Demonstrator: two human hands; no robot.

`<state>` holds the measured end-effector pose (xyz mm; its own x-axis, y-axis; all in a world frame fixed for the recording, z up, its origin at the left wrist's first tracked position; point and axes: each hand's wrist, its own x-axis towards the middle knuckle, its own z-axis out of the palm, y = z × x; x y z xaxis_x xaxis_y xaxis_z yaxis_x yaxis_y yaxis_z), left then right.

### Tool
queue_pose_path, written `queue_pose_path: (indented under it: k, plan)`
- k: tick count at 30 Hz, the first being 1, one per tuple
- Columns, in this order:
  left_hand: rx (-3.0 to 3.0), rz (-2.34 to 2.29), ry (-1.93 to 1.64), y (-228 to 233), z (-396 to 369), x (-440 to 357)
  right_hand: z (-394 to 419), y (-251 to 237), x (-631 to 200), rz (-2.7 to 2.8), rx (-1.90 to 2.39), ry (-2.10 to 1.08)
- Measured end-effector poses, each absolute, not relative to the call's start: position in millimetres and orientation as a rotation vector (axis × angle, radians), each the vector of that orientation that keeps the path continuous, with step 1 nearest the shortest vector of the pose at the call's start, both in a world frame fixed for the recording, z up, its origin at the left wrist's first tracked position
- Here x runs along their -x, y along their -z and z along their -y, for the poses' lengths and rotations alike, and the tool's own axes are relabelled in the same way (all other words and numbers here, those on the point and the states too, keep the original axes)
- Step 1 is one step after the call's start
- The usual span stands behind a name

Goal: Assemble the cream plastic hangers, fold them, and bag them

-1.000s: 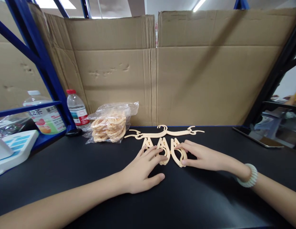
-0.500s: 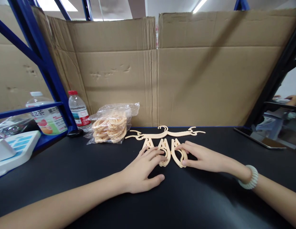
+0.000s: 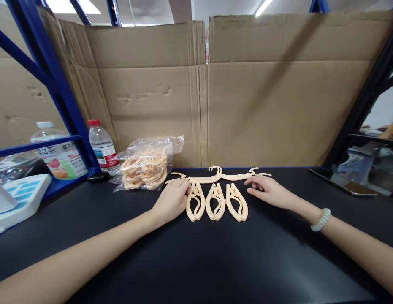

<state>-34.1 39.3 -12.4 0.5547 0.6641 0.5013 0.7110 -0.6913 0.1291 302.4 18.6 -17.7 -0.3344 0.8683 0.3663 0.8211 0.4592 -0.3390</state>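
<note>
Three folded cream plastic clothes hangers lie side by side on the black table: the left one [image 3: 201, 207], the middle one [image 3: 209, 207] and the right one [image 3: 245, 209]. Behind them stretches an unfolded hanger [image 3: 204, 180] of the same kind, its hook pointing to the back. My left hand [image 3: 171, 200] rests by its left end and the left folded hanger, fingers bent and loosely apart; their tips are partly hidden. At the unfolded hanger's right end is my right hand [image 3: 269, 192], open, thumb apart from the fingers, with nothing visible between them.
A clear plastic bag [image 3: 145, 162] of folded hangers sits at the back left. Beside it stand a red-capped bottle [image 3: 103, 145] and a larger white-capped bottle [image 3: 65, 162]. A white-and-blue plastic item [image 3: 25, 198] is at far left. Cardboard [image 3: 278, 105] walls the back; a flat dark object [image 3: 342, 183] lies right.
Both hands have come off the folded hangers. My left hand moved back and left, my right hand back and right, toward the unfolded hanger's ends. All three folded hangers now show fully.
</note>
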Motion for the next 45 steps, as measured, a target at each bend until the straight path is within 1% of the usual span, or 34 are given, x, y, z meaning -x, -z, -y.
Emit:
queue_pose_path:
  k: [7, 11, 14, 21, 28, 36, 39, 45]
  plan:
    - [2.611, 1.286, 0.721, 13.3, -40.0, 35.4, -36.8, 24.3, -324.9, 2.121, 1.399, 0.050]
    - [2.589, 1.276, 0.647, 12.0, -38.0, 33.2, -44.6, 33.9, -331.7, 2.168, 1.378, 0.146]
    - [2.605, 1.302, 0.687, 12.2, -37.2, 32.9, -48.7, 41.1, -333.4, 2.233, 1.356, 0.167]
    - [2.639, 1.326, 0.769, 13.2, -36.4, 34.1, -53.8, 50.4, -332.9, 2.295, 1.370, 0.163]
    - [2.638, 1.291, 0.781, 12.9, -35.7, 33.8, -50.9, 43.5, -326.5, 2.296, 1.353, 0.190]
    - [2.641, 1.323, 0.804, 11.1, -35.8, 32.6, -52.5, 38.6, -318.1, 2.183, 1.281, 0.050]
    - [2.638, 1.338, 0.822, 10.1, -35.3, 33.3, -51.9, 35.8, -315.1, 2.142, 1.314, 0.033]
    - [2.657, 1.370, 1.047, 13.7, -37.5, 37.8, -42.5, 27.3, -308.9, 2.049, 1.354, -0.001]
